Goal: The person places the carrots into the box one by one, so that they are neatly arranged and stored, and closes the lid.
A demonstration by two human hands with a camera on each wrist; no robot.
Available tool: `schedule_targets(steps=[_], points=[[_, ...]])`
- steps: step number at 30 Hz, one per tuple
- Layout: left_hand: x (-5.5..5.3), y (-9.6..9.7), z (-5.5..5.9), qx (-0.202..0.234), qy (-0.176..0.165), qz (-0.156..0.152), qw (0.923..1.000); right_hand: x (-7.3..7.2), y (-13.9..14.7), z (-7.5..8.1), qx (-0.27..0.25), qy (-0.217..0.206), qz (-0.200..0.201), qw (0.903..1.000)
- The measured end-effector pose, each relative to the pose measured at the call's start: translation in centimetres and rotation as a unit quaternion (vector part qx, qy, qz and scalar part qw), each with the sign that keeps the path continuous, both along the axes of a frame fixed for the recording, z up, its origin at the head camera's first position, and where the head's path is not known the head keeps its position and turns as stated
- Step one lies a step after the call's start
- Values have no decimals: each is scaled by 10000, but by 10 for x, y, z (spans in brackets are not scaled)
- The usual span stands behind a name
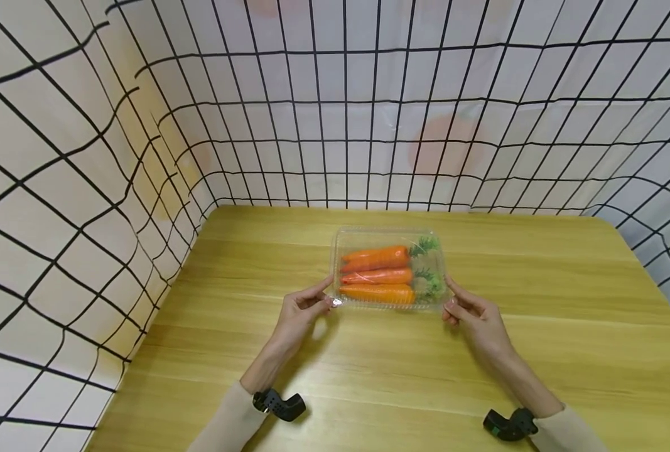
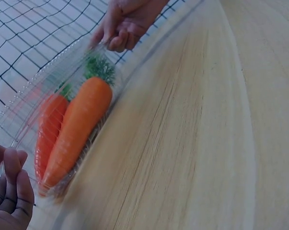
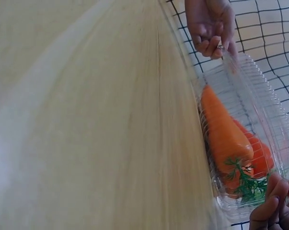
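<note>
A clear plastic clamshell box with several orange carrots inside lies in the middle of the wooden table. Green leafy tops point to the right. At the box's near left corner, my left hand pinches the rim between thumb and fingers. My right hand pinches the near right corner the same way. From the left wrist view, the ribbed side wall and the carrots show through the plastic. The right wrist view has the lid edge between both hands.
The wooden table spreads around the box on all sides. White cloth with a black grid rises behind it, and another such wall stands along the left. Black wrist cameras are strapped to both forearms.
</note>
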State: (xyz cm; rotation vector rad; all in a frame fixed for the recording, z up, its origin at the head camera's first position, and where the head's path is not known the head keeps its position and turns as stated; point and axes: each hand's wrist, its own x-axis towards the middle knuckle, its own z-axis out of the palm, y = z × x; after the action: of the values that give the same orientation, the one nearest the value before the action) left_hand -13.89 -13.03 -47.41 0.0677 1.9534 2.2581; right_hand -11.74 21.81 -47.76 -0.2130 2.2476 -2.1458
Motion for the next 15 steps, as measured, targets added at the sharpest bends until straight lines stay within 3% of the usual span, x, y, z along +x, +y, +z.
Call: schedule_targets(steps=[15], points=[[1, -2, 1, -151, -43, 97, 9998, 1, -2, 0, 430, -22, -83, 9990]])
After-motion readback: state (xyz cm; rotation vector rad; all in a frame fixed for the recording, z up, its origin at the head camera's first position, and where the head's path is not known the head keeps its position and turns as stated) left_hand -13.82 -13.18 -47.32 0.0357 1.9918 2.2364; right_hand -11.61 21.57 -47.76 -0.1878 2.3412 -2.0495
